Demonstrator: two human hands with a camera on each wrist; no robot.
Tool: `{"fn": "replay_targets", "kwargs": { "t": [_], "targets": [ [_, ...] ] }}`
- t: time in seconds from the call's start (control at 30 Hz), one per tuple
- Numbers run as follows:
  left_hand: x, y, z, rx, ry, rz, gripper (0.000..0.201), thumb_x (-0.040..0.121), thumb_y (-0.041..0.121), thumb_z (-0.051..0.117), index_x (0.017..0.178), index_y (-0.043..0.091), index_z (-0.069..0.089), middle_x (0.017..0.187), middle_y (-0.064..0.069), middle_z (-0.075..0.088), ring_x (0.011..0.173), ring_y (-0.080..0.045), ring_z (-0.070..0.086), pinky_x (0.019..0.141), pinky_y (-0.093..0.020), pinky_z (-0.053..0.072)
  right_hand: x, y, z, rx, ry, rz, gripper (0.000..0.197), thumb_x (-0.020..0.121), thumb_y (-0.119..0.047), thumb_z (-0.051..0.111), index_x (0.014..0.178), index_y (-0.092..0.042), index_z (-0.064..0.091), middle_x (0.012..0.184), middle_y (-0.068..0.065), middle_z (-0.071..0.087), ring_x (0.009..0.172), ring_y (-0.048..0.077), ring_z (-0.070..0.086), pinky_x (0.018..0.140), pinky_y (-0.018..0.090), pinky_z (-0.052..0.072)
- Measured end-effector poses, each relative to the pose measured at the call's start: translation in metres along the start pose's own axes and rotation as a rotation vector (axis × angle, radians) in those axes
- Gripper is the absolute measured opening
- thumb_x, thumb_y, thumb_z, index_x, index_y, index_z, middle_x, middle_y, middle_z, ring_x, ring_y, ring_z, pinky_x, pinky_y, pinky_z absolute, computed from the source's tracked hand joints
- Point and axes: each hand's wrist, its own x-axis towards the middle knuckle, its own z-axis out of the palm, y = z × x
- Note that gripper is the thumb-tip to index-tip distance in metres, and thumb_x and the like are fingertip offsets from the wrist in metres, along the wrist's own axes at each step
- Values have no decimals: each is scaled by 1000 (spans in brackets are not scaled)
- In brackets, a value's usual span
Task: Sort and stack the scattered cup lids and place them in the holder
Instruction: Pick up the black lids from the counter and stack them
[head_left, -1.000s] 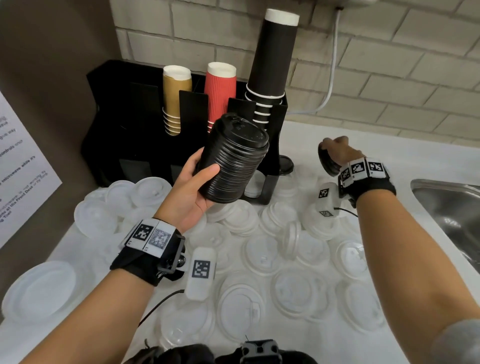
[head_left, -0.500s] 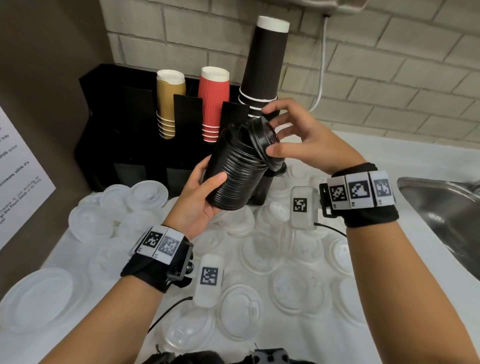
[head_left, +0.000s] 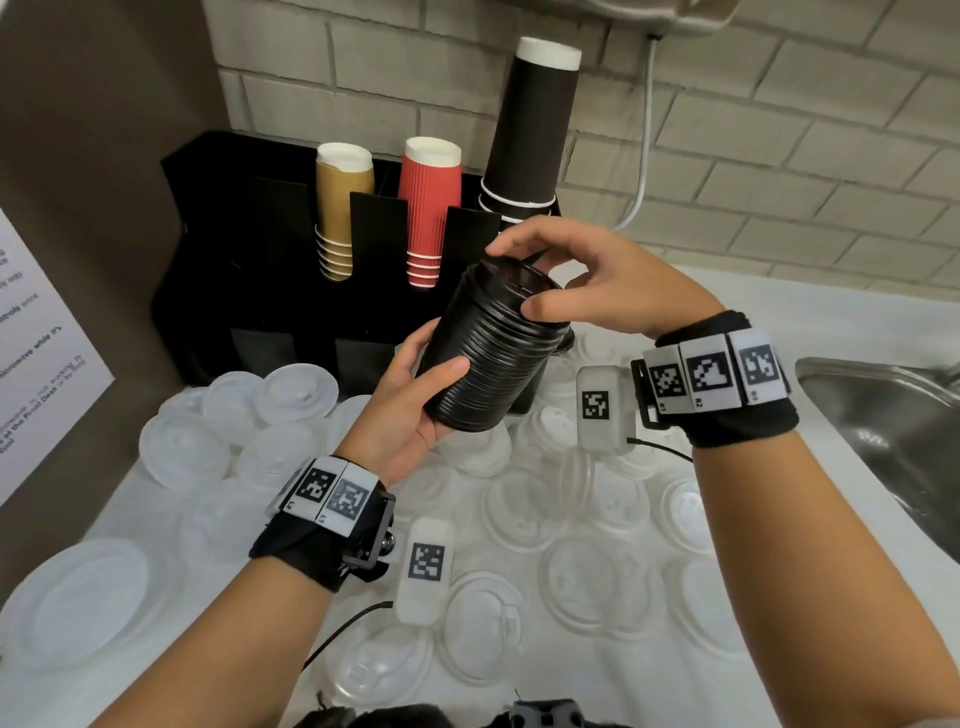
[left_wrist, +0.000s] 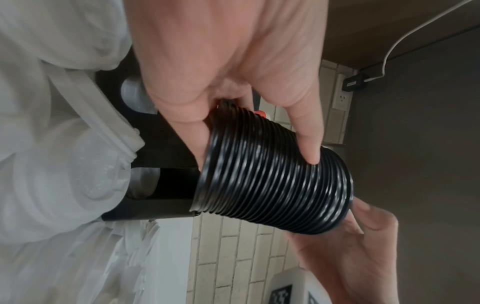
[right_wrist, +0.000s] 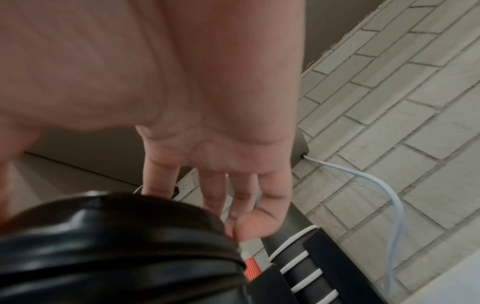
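At the centre of the head view, the left hand (head_left: 410, 410) grips a tall ribbed stack of black plastic cup lids (head_left: 488, 358), tilted so its top leans toward the upper right of the frame. The thumb lies across the near side of the stack and the fingers curl round behind it; the left wrist view shows the same stack (left_wrist: 272, 185) with the thumb pressed against its ridges. The right hand (head_left: 613, 291) comes in from the right of the frame and sits over the top of the stack, its thumb and fingertips spread and curled around the rim of the uppermost black lid (right_wrist: 103, 236). Whether that top lid is fully seated on the stack cannot be told.

Behind the stack, in the upper middle of the frame, stands a black plastic cup-and-lid holder (head_left: 208, 249) with a stack of gold paper cups (head_left: 340, 208), a stack of red ribbed paper cups (head_left: 428, 208) and a tall stack of dark brown paper cups (head_left: 535, 124). Scattered translucent white plastic lids (head_left: 519, 509) cover the white counter (head_left: 831, 312) across the lower half. A steel sink (head_left: 893, 415) shows at the right edge.
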Motion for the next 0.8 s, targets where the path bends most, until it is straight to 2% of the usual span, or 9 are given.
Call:
{"fn": "replay_targets", "kwargs": {
  "t": [0.07, 0.17, 0.27, 0.37, 0.43, 0.5, 0.57, 0.67, 0.8],
  "targets": [
    [1, 0, 0, -1, 3, -6, 68, 76, 18, 64, 141, 23, 44, 142, -8, 53, 121, -26, 60, 81, -39, 59, 1, -1, 0, 9, 5, -6, 43, 82, -6, 70, 119, -26, 60, 118, 0, 60, 104, 16, 57, 71, 9, 45],
    [2, 0, 1, 3, 6, -8, 69, 76, 19, 64, 142, 24, 43, 142, -7, 53, 121, -25, 61, 85, -41, 59, 2, -2, 2, 18, -13, -32, 43, 81, -5, 71, 119, -21, 60, 113, -9, 58, 96, -6, 52, 72, 7, 44],
    [4, 0, -1, 0, 2, 2, 66, 77, 19, 64, 140, 25, 46, 141, -7, 55, 117, -22, 63, 85, -41, 58, 2, 4, -1, 49, 26, -21, 43, 80, -25, 75, 119, -32, 58, 111, -19, 55, 97, -12, 51, 75, 5, 41],
    [7, 6, -4, -9, 11, 20, 67, 77, 21, 70, 140, 26, 47, 140, -7, 56, 118, -23, 63, 86, -41, 58, 11, 27, -10, 277, 301, 67, 28, 81, -44, 66, 108, -42, 60, 102, -19, 60, 93, -5, 58, 77, 14, 45],
    [10, 12, -7, -23, 12, 37, 75, 74, 22, 73, 142, 24, 44, 135, -6, 60, 120, -24, 62, 85, -41, 58, 24, 57, -16, 475, 565, 258, 14, 89, -40, 58, 102, -35, 60, 97, -14, 60, 92, 5, 58, 74, 23, 43],
    [12, 18, -10, -30, 23, 61, 69, 78, 19, 68, 142, 23, 44, 129, -3, 64, 117, -23, 64, 80, -39, 58, 38, 95, -20, 597, 706, 503, 13, 94, -28, 52, 105, -23, 56, 93, -5, 56, 93, 16, 52, 74, 29, 43],
    [15, 21, -13, -35, 42, 78, 66, 81, 18, 64, 144, 23, 42, 128, -2, 65, 116, -22, 64, 79, -37, 58, 52, 132, -18, 469, 580, 676, 17, 96, -19, 47, 112, -16, 53, 96, 0, 53, 97, 19, 47, 80, 32, 43],
    [17, 23, -17, -47, 62, 97, 74, 78, 20, 69, 146, 22, 39, 126, -2, 66, 116, -22, 64, 80, -36, 58, 70, 164, 3, -4, 191, 754, 36, 98, -13, 44, 132, -4, 52, 115, 10, 51, 100, 16, 43, 86, 28, 37],
    [21, 27, -21, -39, 94, 108, 74, 78, 20, 69, 146, 22, 40, 132, -4, 61, 118, -23, 63, 81, -37, 57, 87, 174, 29, -427, -82, 718, 43, 98, -16, 48, 140, -13, 42, 138, 17, 48, 120, 29, 51, 92, 31, 41]
  ]
}}
